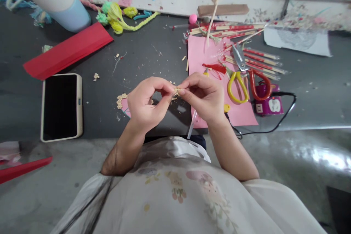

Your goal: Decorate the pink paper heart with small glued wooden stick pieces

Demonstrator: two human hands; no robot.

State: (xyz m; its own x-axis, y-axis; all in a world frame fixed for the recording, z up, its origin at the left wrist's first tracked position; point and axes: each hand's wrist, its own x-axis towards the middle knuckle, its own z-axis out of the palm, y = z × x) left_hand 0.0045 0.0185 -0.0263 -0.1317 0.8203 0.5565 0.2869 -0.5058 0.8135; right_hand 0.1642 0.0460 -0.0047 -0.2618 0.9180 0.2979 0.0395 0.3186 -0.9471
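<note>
One small pale piece (177,90), head view, sits at dial centre; its exact shape is too small to tell. Left hand (146,100), at nine o'clock to it: thumb and forefinger pinch one side. Right hand (207,97), at three o'clock: thumb and forefinger pinch the other side. Pink cut-out (125,107), between eight and nine, partly hidden by the left hand; pale bits (121,101) line its visible edge. Farther out at nine: phone (60,106), flat, screen dark. At ten: folded red paper (68,51). At eleven: yellow and green yarn (114,16). Between one and two: red-wrapped sticks (241,27). At three: scissors (243,68), partly over a pink sheet (236,115).
</note>
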